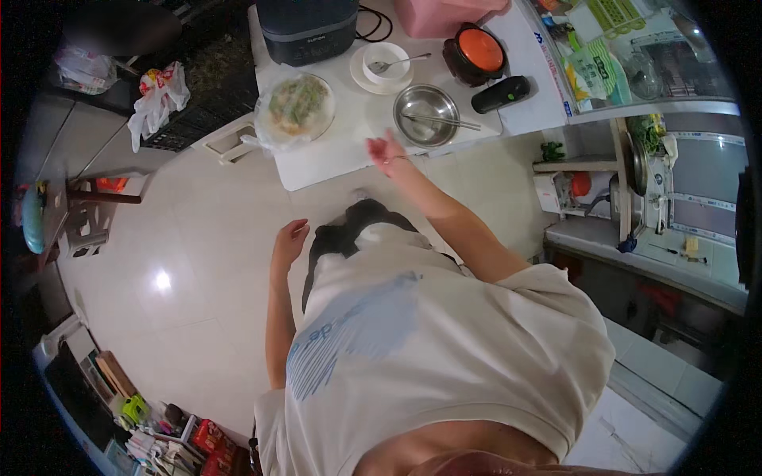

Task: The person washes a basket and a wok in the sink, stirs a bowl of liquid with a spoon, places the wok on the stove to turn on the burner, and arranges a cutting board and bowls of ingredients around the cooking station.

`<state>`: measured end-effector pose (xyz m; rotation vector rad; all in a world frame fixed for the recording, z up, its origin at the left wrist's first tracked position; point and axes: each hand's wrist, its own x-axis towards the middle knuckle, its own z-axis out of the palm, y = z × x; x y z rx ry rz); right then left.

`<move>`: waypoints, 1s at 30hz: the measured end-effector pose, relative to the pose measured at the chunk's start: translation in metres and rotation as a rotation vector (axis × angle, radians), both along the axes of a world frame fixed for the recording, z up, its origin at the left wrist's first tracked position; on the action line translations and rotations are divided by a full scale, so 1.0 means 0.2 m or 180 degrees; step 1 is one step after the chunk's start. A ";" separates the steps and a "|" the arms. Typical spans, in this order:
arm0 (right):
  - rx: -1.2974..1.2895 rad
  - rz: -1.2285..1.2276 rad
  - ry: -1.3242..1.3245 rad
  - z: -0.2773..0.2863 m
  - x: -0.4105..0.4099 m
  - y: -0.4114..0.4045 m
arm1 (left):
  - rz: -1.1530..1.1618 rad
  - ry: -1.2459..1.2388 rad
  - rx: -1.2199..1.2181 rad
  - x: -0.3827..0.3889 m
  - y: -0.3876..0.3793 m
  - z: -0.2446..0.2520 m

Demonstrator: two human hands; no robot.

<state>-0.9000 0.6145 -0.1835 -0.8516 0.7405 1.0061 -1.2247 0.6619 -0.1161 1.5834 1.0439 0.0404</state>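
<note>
My right hand (386,153) is over the near edge of a white table (333,165), just below a stainless steel bowl (424,98) with chopsticks laid in it; nothing shows in its fingers. My left hand (292,235) hangs beside my dark trousers, over the tiled floor, holding nothing visible. On the table's left part, a plate of food (297,106) lies under clear plastic wrap. Behind the steel bowl stands a white bowl (390,66) on a plate, with a metal spoon (400,61) in it.
A black Supor appliance (309,35) stands at the back left of the table. To the right are a dark pot with an orange lid (480,50) and a black bottle (501,94). A glass-topped cabinet (643,111) adjoins on the right. A stool (229,143) stands left of the table.
</note>
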 end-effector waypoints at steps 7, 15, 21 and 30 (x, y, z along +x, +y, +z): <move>-0.0146 -0.0240 -0.0382 -0.09 0.45 -0.28 | 0.0547 0.0279 0.0152 -0.04 0.10 -0.01; -0.0531 0.0965 -0.0207 0.08 0.56 -0.28 | 0.0903 0.0442 0.0224 -0.11 0.13 -0.05; -0.0279 0.1683 -0.1234 0.20 0.51 0.05 | 0.0884 0.0771 0.0114 -0.18 0.13 -0.01; -0.0362 0.2718 -0.1472 0.18 0.26 0.21 | 0.1550 0.0652 0.0064 -0.36 0.10 0.05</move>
